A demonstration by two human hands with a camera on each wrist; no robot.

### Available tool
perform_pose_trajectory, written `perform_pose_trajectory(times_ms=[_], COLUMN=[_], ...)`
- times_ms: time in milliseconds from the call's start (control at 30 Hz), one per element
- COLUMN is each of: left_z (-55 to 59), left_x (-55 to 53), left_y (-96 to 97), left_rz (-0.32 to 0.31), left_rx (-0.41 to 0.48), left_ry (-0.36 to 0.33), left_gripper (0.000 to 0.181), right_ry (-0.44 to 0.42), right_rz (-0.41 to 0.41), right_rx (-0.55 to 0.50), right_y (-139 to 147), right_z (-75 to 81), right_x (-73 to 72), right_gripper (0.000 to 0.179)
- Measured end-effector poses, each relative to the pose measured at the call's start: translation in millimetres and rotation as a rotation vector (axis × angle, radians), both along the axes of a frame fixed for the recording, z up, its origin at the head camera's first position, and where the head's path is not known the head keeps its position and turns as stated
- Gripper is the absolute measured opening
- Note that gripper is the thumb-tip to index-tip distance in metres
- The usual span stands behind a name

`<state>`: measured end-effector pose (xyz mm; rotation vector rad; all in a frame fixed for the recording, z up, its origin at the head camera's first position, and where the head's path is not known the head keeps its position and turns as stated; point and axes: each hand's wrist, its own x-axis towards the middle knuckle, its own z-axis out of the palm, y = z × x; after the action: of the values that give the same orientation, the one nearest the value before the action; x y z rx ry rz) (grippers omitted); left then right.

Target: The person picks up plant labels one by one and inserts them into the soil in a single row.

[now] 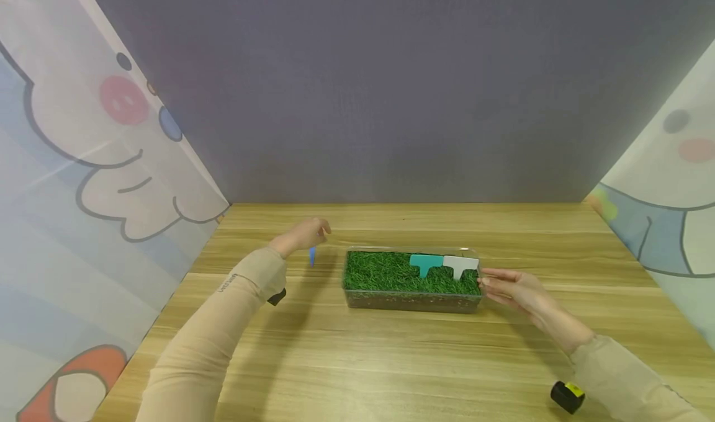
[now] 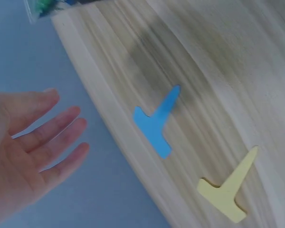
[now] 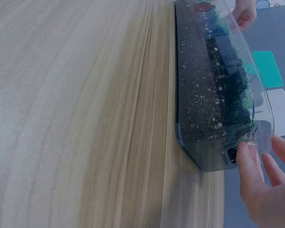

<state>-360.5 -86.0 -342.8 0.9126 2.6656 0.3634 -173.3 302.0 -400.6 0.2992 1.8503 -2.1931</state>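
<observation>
A clear plastic box (image 1: 413, 302) holds dark soil topped with green grass. A teal T-shaped plant label (image 1: 427, 262) and a white T-shaped plant label (image 1: 461, 264) stand in the grass near its right end. My right hand (image 1: 519, 291) rests its fingertips against that end, seen closer in the right wrist view. Left of the box, my left hand (image 1: 304, 234) hovers above a blue plant label (image 1: 313, 255) lying on the table. In the left wrist view its fingers are spread, apart from the blue label. A yellow plant label (image 2: 228, 187) lies near the blue one.
The wooden table (image 1: 391, 360) meets a grey panel (image 1: 368, 99) at the back. Cartoon-printed sheets (image 1: 67, 223) flank it on both sides. A small black device (image 1: 567, 397) is at the right wrist and another (image 1: 276, 296) at the left wrist.
</observation>
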Motion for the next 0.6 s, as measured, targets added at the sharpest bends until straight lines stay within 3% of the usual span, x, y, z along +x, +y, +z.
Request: perform_pose_trajectory(times_ms=[233,367,600], left_z=[-12.8,-20.1,-31.4], left_x=[-9.7,-15.3,-20.4], left_y=[-8.9,-12.6,-19.2], left_rz=[0.071,0.080,0.129], left_rx=[-0.007,-0.013,0.008], left_ry=[-0.005,0.028,0.016], left_gripper=[0.028,0.027,0.029], right_ry=[0.003,0.002,0.003], right_rz=[0.007,0.006,0.006], right_rx=[0.017,0.022,0.036], right_y=[-0.8,-0.7,-0.6], right_z=[0.4,0.0,-0.6], right_x=[-0.1,-0.3,-0.3], right_gripper=[0.053,0.054,0.055])
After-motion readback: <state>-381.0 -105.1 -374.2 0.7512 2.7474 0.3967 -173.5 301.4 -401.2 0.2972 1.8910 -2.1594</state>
